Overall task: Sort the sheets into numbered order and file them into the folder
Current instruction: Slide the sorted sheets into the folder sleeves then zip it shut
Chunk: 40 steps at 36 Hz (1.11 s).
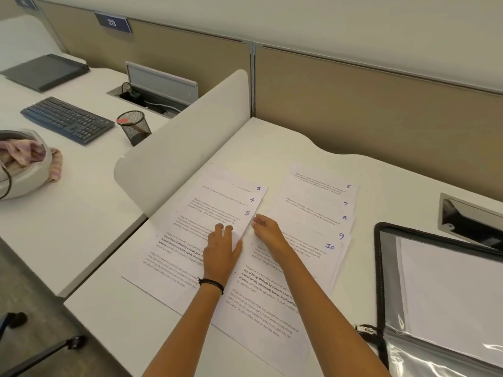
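Note:
Two fanned columns of printed white sheets lie on the white desk [272, 142]. The left column [217, 202] shows handwritten numbers 3, 4 and 5 at its top right corners. The right column [321, 205] shows 6, 7, 8, 9 and 10. My left hand [221, 248] rests flat on the front sheet of the left column, fingers straight. My right hand [268, 232] lies on the right column's left edge, just below the 5, fingers loosely curled; whether it pinches a sheet is hidden. An open zip folder [435, 289] with clear sleeves and a white sheet inside lies at the right.
A curved white divider [174, 148] rises along the desk's left side. Beyond it are a keyboard [68, 119], a mesh pen cup [134, 126], a laptop [45, 70] and a grey bag [24, 161]. A cable hatch [468, 221] sits behind the folder.

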Each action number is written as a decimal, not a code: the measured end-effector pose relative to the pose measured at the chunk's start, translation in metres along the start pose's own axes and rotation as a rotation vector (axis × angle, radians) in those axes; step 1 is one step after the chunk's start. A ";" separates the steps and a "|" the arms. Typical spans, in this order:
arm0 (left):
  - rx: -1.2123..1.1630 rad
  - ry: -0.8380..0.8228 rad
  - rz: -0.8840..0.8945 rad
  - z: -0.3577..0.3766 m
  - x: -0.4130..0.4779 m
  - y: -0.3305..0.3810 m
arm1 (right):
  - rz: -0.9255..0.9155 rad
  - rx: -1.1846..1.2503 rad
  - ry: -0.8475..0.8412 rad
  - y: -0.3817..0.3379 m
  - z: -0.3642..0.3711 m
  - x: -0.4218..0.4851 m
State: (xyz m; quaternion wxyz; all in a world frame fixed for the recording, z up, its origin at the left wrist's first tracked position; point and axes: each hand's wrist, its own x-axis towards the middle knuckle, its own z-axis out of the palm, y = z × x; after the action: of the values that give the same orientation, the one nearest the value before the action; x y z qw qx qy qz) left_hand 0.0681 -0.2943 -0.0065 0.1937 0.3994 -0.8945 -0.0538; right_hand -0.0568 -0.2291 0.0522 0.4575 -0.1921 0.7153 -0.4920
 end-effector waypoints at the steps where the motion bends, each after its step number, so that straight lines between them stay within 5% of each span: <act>1: 0.021 0.006 0.000 0.000 0.001 0.000 | -0.004 0.016 -0.003 -0.001 0.003 0.003; 20: 0.131 0.047 -0.024 0.003 0.005 0.001 | -0.027 0.193 0.193 0.007 0.021 0.023; 29: 0.033 0.024 -0.055 0.000 0.003 -0.001 | 0.004 0.075 0.065 0.006 0.027 0.024; 40: -0.098 -0.090 -0.064 -0.005 -0.005 -0.001 | -0.156 -0.123 0.223 -0.006 0.026 0.015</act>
State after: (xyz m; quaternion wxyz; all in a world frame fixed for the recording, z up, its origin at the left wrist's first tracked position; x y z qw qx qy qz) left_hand 0.0738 -0.2904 -0.0037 0.1710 0.4150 -0.8853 -0.1216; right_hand -0.0435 -0.2562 0.0477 0.3229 -0.2189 0.7733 -0.4998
